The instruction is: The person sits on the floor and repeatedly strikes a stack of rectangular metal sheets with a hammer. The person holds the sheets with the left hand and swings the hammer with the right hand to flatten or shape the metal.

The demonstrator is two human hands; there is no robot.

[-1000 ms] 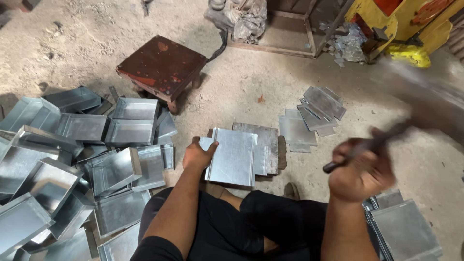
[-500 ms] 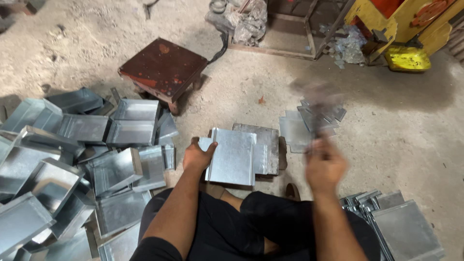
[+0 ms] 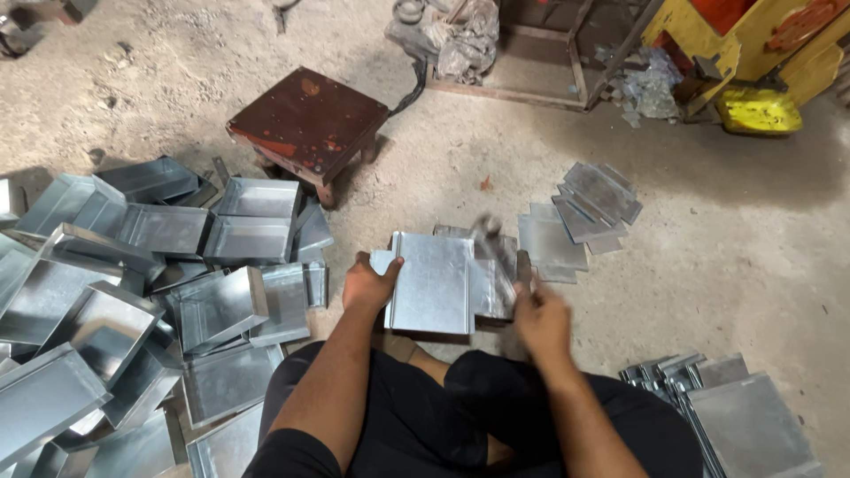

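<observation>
I sit on the floor with a folded grey sheet-metal piece [image 3: 434, 281] lying in front of my knees. My left hand [image 3: 369, 283] presses down on its left edge and holds it in place. My right hand [image 3: 541, 320] is shut on the handle of a hammer [image 3: 498, 250], whose blurred head is down at the right side of the metal piece. Under that piece lies a flat metal block, mostly hidden.
A heap of finished sheet-metal trays [image 3: 133, 292] fills the left. A dark red low stool [image 3: 308, 126] stands behind it. Flat metal blanks [image 3: 584, 217] lie at the right of the work, more stacked pieces [image 3: 726, 412] at lower right. Yellow machinery [image 3: 761, 62] stands top right.
My right hand swung the hammer down from a raised position at the right onto the metal piece. My left hand stayed on the piece's left edge.
</observation>
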